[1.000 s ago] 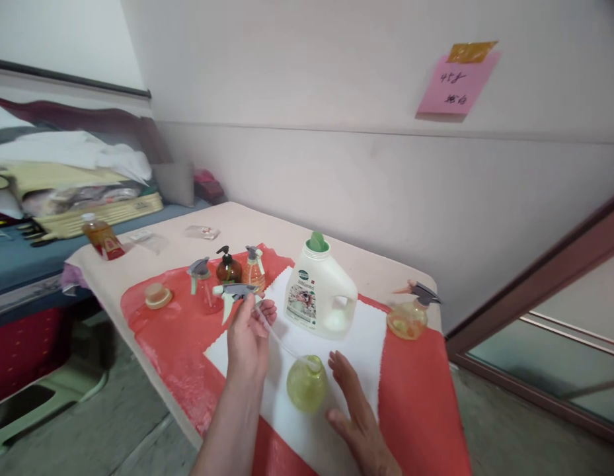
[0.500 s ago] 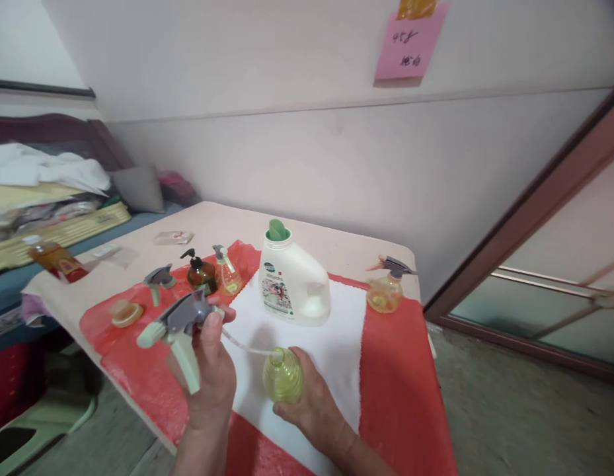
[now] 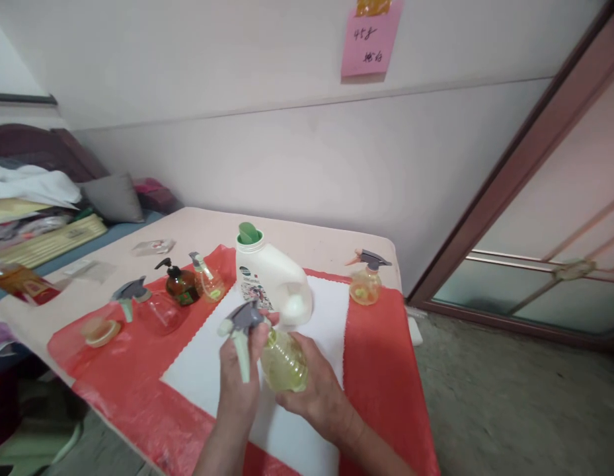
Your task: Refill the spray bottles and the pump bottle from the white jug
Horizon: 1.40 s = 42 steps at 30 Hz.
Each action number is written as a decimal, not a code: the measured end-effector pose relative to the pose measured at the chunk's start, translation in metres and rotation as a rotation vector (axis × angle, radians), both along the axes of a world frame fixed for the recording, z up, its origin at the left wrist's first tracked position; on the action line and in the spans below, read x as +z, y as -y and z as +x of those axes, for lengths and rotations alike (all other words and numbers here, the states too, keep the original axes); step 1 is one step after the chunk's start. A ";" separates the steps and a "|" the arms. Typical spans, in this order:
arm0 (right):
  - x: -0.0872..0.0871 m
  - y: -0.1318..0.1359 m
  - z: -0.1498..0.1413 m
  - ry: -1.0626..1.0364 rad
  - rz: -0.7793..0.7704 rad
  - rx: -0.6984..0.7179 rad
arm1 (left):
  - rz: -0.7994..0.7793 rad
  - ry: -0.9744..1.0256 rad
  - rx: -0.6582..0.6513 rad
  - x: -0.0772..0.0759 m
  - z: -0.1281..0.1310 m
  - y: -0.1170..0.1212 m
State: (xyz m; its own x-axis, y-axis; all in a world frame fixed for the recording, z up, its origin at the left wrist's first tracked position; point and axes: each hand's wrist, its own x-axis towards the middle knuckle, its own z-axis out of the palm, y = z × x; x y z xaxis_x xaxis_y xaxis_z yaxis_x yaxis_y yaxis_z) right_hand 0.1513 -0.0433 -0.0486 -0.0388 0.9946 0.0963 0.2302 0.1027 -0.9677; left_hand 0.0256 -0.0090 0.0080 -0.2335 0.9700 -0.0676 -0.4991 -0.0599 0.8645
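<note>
Yellow bottle [image 3: 285, 362], grey spray head [image 3: 248, 317], both in hands [image 3: 319, 391]

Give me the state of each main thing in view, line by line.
Yellow-green bottle, gripped in the right hand, tilted.
Grey spray head, held by the left hand close against that bottle; whether screwed on, unclear.
White jug, upright, uncapped, green spout showing.
Brown pump bottle, upright.
Far-right spray bottle, upright.
White cloth, spread flat.
Pink note, taped up.
</note>
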 end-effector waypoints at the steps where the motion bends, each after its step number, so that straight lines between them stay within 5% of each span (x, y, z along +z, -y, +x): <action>1: 0.003 0.000 0.003 -0.024 -0.004 -0.018 | -0.012 -0.038 -0.051 -0.002 0.006 0.001; 3: 0.010 0.001 0.009 -0.076 -0.015 -0.045 | -0.038 -0.077 -0.110 -0.004 0.014 0.002; 7: 0.019 0.004 0.020 -0.227 -0.043 -0.090 | -0.035 -0.060 -0.029 0.001 0.020 0.001; 13: 0.015 0.003 0.021 -0.515 -0.087 -0.069 | -0.032 0.002 0.014 -0.003 0.023 -0.001; 29: 0.004 0.001 0.014 -0.986 -0.315 0.077 | -0.045 -0.370 -0.009 -0.001 0.022 0.005; 35: 0.008 0.004 -0.001 -1.044 -0.382 0.062 | -0.141 -0.245 0.122 -0.008 0.022 0.002; 42: 0.012 0.011 -0.002 -0.933 -0.235 -0.040 | -0.112 -0.204 0.251 -0.005 0.008 -0.003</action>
